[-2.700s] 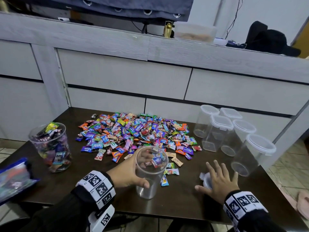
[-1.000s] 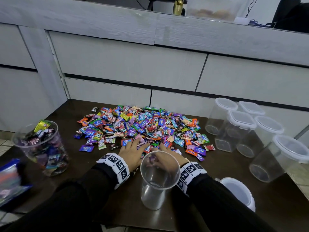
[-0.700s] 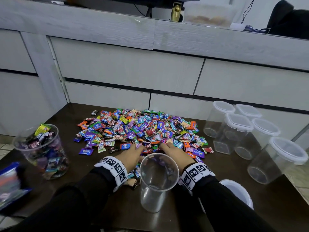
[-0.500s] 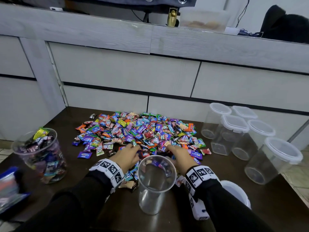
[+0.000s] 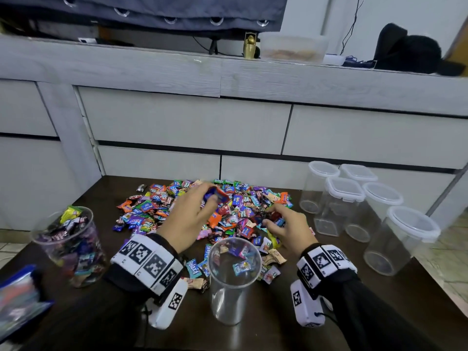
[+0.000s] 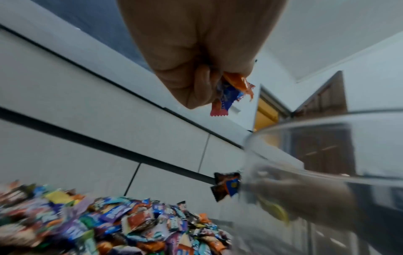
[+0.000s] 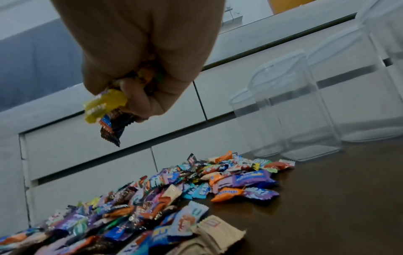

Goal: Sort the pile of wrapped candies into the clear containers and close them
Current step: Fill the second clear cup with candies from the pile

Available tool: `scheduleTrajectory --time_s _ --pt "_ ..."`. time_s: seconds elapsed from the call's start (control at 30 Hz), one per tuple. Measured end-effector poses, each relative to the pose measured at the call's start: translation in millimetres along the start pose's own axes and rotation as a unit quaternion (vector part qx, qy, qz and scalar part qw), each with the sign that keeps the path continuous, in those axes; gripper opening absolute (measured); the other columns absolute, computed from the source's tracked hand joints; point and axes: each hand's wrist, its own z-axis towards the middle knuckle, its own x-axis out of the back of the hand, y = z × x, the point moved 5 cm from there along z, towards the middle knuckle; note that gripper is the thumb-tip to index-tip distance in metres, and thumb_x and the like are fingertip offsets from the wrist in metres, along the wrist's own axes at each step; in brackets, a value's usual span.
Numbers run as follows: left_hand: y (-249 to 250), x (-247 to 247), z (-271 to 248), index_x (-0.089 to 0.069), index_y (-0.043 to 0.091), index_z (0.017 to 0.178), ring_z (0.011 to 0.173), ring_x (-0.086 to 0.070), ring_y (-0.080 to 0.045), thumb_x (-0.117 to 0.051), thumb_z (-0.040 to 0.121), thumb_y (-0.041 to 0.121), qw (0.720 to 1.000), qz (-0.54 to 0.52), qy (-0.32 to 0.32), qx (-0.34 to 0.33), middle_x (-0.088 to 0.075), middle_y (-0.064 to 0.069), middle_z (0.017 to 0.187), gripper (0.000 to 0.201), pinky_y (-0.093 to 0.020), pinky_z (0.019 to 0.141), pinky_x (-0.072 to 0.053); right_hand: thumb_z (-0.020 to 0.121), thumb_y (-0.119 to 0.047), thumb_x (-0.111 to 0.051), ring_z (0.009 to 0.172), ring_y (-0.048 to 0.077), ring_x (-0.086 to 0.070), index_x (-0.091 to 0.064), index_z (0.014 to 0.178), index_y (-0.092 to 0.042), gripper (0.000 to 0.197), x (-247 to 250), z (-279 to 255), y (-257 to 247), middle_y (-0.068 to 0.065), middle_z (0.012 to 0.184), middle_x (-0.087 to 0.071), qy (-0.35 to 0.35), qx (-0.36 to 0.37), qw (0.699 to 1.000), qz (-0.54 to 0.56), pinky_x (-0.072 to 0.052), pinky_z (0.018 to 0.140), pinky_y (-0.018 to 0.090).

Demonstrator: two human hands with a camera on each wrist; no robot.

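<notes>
A pile of wrapped candies (image 5: 228, 206) covers the middle of the dark table (image 5: 278, 325). In front of it stands an open clear container (image 5: 234, 279), empty but for what shows through its wall. My left hand (image 5: 211, 196) hovers over the pile and grips blue and orange candies (image 6: 231, 93). To the right of the container's rim (image 6: 327, 136), my right hand (image 5: 268, 219) is lifted just above the pile. It clutches a yellow candy and dark brown ones (image 7: 106, 110).
A clear container full of candies (image 5: 71, 247) stands at the left, with a blue bag (image 5: 17, 302) at the table's left edge. Several empty lidded containers (image 5: 344, 203) cluster at the right. A white cabinet front (image 5: 190, 122) rises behind the table.
Both hands have closed on candies at the pile's near edge and risen with them. The left hand has moved further over the pile. The open container has stayed in place.
</notes>
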Motion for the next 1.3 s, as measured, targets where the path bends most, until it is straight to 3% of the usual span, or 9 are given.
scheduleTrajectory --time_s 0.17,0.27,0.37,0.47,0.7,0.8,1.07,1.2,1.3 --pt "33 -18 -27 -0.057 0.017 0.117 0.094 -0.053 -0.015 -0.045 0.102 0.021 0.992 0.049 -0.101 -0.061 -0.052 0.001 0.107 0.02 -0.028 0.084 -0.04 0.086 -0.025 -0.068 0.07 0.01 -0.057 -0.058 0.095 -0.023 0.013 13 -9 -19 -0.002 0.085 -0.064 0.028 0.012 0.999 0.02 -0.04 0.06 0.018" --pt "36 -30 -38 -0.054 0.018 0.122 0.092 -0.057 -0.024 -0.046 0.102 0.024 0.976 0.116 -0.172 -0.071 -0.046 -0.001 0.112 0.023 -0.037 0.085 -0.043 0.085 -0.022 -0.069 0.074 0.016 -0.06 -0.062 0.096 -0.016 0.014 21 -14 -34 -0.003 0.086 -0.065 0.048 0.037 0.997 0.04 -0.039 0.062 0.01" --pt "39 -36 -41 -0.051 0.022 0.124 0.088 -0.057 -0.029 -0.042 0.101 0.029 0.955 0.202 -0.196 -0.09 -0.042 -0.002 0.111 0.025 -0.045 0.08 -0.045 0.085 -0.021 -0.069 0.073 0.004 -0.057 -0.059 0.092 -0.021 0.012 28 -17 -49 -0.009 0.082 -0.062 0.06 0.061 0.995 0.057 -0.037 0.064 0.006" --pt "41 -42 -43 -0.049 0.028 0.123 0.09 -0.059 -0.028 -0.036 0.1 0.036 0.918 0.302 -0.215 -0.14 -0.044 0.0 0.114 0.028 -0.041 0.07 -0.045 0.086 -0.025 -0.069 0.069 -0.002 -0.054 -0.056 0.091 -0.028 0.014 33 -18 -60 -0.015 0.077 -0.06 0.07 0.065 0.992 0.084 -0.037 0.063 0.009" --pt "41 -48 -40 -0.058 0.031 0.115 0.086 -0.061 -0.023 -0.037 0.094 0.045 0.876 0.362 -0.229 -0.221 -0.06 0.003 0.103 0.033 -0.03 0.057 -0.03 0.085 -0.024 -0.069 0.061 0.011 -0.056 -0.053 0.085 -0.039 0.022 30 -27 -85 -0.012 0.07 -0.061 0.071 0.095 0.985 0.124 -0.044 0.06 0.026" --pt "41 -51 -36 -0.062 0.029 0.108 0.083 -0.063 -0.022 -0.039 0.092 0.045 0.867 0.371 -0.24 -0.229 -0.065 0.002 0.1 0.033 -0.029 0.056 -0.033 0.085 -0.025 -0.068 0.064 0.027 -0.057 -0.056 0.089 -0.032 0.014 25 -31 -86 -0.006 0.074 -0.063 0.071 0.086 0.985 0.129 -0.046 0.063 0.039" --pt "34 -43 -39 -0.059 0.036 0.115 0.086 -0.064 -0.016 -0.039 0.093 0.054 0.919 0.296 -0.171 -0.198 -0.07 0.007 0.101 0.035 -0.03 0.058 -0.027 0.087 -0.022 -0.068 0.065 0.002 -0.055 -0.054 0.087 -0.037 0.021 27 -33 -85 -0.014 0.075 -0.06 0.081 0.081 0.983 0.144 -0.043 0.06 0.022" --pt "36 -31 -46 -0.069 0.034 0.099 0.074 -0.063 -0.006 -0.041 0.088 0.057 0.958 0.191 -0.1 -0.189 -0.072 0.012 0.083 0.037 -0.024 0.058 -0.036 0.087 -0.021 -0.067 0.064 0.015 -0.056 -0.057 0.091 -0.029 0.014 30 -35 -91 -0.01 0.076 -0.062 0.087 0.083 0.978 0.168 -0.045 0.059 0.033" --pt "22 -21 -56 -0.054 0.029 0.081 0.069 -0.047 0.002 -0.062 0.077 0.06 0.988 0.058 0.001 -0.142 -0.053 0.015 0.073 0.031 -0.014 0.06 -0.033 0.087 -0.022 -0.068 0.063 0.017 -0.057 -0.057 0.091 -0.031 0.015 31 -35 -95 -0.01 0.075 -0.062 0.091 0.094 0.976 0.176 -0.044 0.055 0.03"
